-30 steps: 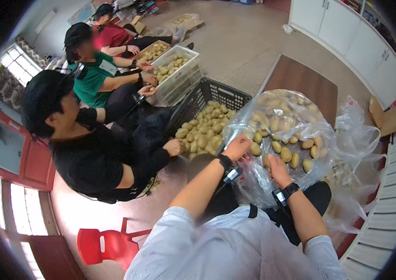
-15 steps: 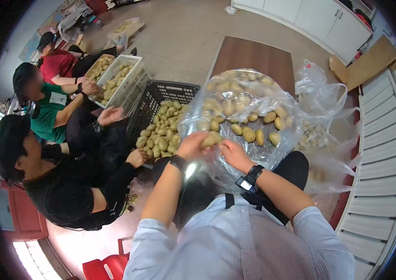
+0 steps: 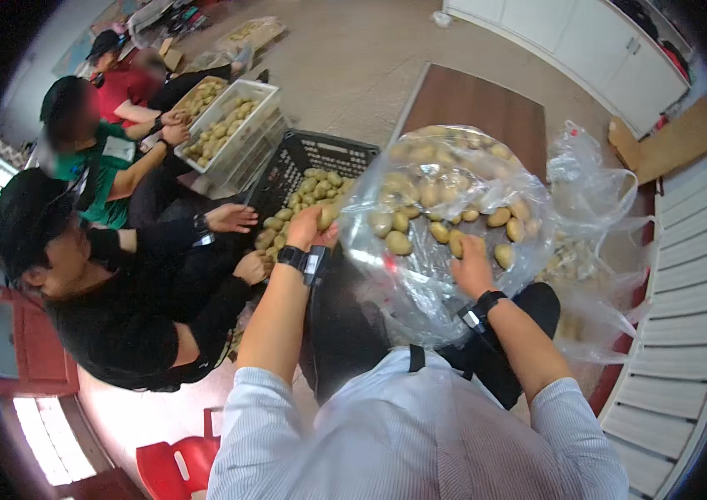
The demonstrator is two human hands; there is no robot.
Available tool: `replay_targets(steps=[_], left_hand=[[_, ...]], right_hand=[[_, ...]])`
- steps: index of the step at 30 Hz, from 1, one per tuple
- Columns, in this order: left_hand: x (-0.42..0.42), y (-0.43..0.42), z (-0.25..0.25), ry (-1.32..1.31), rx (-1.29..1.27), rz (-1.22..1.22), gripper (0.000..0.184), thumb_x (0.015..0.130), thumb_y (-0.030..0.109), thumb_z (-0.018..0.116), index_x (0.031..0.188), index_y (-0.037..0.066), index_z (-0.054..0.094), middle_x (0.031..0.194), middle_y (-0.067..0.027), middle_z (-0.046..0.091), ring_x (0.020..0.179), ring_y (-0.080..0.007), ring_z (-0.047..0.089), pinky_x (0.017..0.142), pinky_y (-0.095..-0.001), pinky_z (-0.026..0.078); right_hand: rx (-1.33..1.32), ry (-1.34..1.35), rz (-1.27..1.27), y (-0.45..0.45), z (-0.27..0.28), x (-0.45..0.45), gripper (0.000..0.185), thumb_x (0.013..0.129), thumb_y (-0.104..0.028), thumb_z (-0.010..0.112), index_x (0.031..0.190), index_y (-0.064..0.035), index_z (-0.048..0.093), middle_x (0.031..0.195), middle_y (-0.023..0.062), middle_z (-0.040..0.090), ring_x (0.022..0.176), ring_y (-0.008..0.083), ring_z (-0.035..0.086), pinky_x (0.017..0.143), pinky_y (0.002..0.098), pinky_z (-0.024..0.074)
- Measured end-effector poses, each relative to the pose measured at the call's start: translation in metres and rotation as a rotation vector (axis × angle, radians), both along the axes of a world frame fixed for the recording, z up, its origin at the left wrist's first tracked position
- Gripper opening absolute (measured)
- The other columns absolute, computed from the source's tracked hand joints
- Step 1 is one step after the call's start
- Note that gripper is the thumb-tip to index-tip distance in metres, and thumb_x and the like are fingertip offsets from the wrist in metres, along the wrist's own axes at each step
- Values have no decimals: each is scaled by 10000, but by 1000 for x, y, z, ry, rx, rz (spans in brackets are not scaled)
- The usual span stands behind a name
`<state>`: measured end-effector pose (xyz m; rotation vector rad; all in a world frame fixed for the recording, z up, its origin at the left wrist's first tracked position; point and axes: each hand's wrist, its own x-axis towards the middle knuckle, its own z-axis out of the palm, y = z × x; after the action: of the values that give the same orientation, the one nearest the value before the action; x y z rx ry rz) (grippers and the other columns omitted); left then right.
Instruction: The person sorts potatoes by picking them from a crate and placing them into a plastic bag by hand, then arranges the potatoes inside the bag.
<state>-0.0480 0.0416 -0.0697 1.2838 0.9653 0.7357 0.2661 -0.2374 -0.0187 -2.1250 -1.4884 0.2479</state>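
Note:
My left hand has its fingers around a potato, above the near right side of a black crate of potatoes. Over the clear plastic bag, my right hand is closed on another potato. Loose potatoes lie in the bag's opening around that hand, and more show through the plastic behind them. The bag rests beside the crate, in front of a brown board.
Three people sit at the left; the nearest person's hands are beside the crate. A white crate of potatoes stands behind. Plastic bags lie at the right. A red chair is at the lower left.
My left hand has moved left from the bag to the black crate with a potato. My right hand has reached forward into the bag's opening and closed on a potato.

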Motion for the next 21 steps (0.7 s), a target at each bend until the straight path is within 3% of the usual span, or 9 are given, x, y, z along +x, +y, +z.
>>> replay_targets(steps=[3,6,7,9,12,21], left_hand=[[-7,-40,77,807,738,-42,315,759,260,729,927,33,591,769,-123,612,761,-240,624,651,-367,516],[-27,-1,7,1118,702,-80,375,778,357,689,905,11,618,799,-140,634,768,-244,642,664,-391,533],[-30,4,-1,1171,672,-72,405,785,389,676,898,3,627,809,-146,641,771,-246,648,669,-399,538],[-31,-5,33,1190,637,-128,454,772,449,658,857,2,651,805,-160,656,765,-271,655,661,-402,534],[-37,0,17,1242,636,-269,551,756,551,612,774,6,683,793,-183,674,755,-313,665,649,-406,528],[-52,21,-25,1335,544,-367,443,725,486,677,748,44,700,779,-137,688,742,-286,671,647,-406,530]], right_hand=[[-91,29,21,1,-7,4,506,798,-103,589,1275,-35,435,1347,220,416,1199,421,440,991,456,397],[-153,-66,32,3,-15,9,493,818,-98,568,1291,-72,430,1346,208,416,1156,421,481,951,467,433],[-151,-84,37,3,-12,7,491,814,-90,574,1284,-78,435,1333,203,423,1138,419,494,933,468,446],[-144,-114,50,4,-6,6,488,808,-86,587,1273,-81,441,1313,195,429,1124,411,503,911,468,458],[-122,-181,50,3,-5,6,483,793,-88,621,1243,-86,447,1276,180,438,1090,398,526,871,465,480],[-195,-141,-20,6,2,-2,477,740,-146,731,1136,-75,475,1197,175,481,1003,387,570,813,454,492]])
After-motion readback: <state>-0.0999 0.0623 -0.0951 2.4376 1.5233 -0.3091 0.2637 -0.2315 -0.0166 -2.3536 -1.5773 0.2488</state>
